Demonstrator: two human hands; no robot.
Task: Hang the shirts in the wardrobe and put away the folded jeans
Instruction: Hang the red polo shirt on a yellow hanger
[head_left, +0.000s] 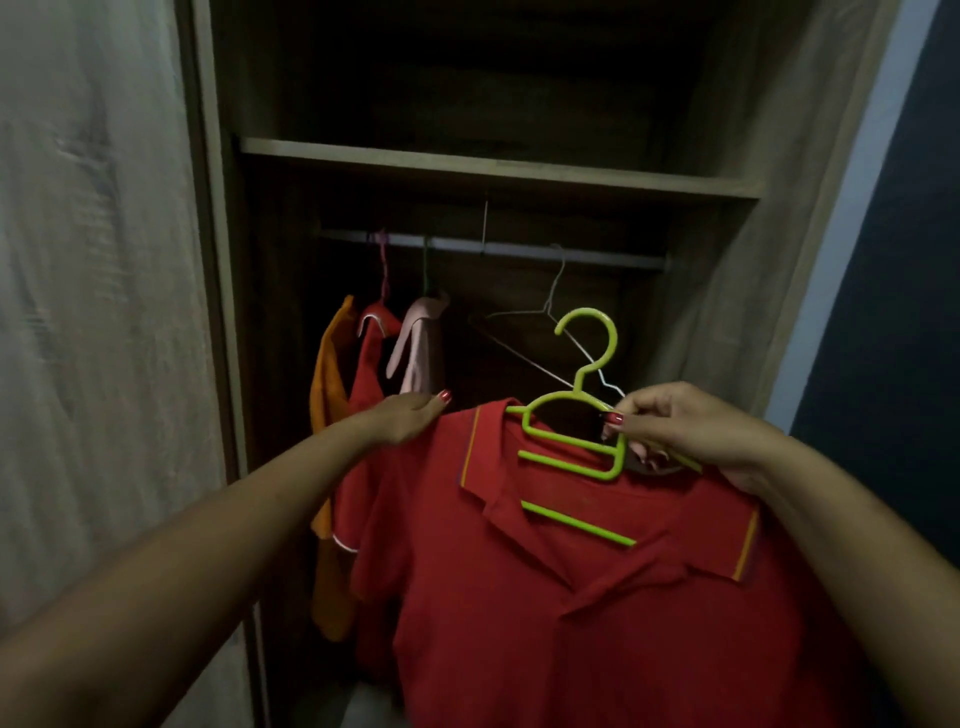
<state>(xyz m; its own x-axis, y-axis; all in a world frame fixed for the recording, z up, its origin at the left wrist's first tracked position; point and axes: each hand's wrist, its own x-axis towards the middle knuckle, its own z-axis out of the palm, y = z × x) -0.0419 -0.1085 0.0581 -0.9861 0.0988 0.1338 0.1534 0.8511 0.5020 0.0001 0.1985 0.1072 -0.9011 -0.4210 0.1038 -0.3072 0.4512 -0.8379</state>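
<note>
Wardrobe (218, 260): open before us, rail (493, 248) under a shelf, three shirts hanging at left.
Red polo shirt (597, 623): held below the rail; we judge it soft, light, floppy.
Green hanger (576, 441): stiff plastic inside the collar; best gripped near the hook.
Right hand (685, 436): fingers (615, 418) pinching the hanger's shoulder.
Left hand (410, 415): fingers together, fairly straight, resting on the shirt's shoulder.
</note>
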